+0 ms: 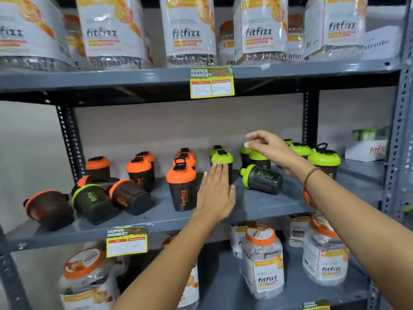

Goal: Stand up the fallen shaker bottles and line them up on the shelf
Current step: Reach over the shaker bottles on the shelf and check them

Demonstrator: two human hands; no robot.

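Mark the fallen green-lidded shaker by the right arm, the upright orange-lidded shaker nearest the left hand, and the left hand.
fallen green-lidded shaker (264, 179), head view, dark body
upright orange-lidded shaker (182, 196), head view, dark body
left hand (216, 193), head view, back of hand

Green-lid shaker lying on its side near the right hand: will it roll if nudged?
Probably. The fallen green-lid shaker is round, resting on its side on the smooth shelf, so it may roll in a curve, since it looks tapered. It looks like empty plastic: likely light and stiff.

Left hand hides body of upright green-lidded shaker; right hand covers green lids behind; price tag figures blurred; top jars cropped
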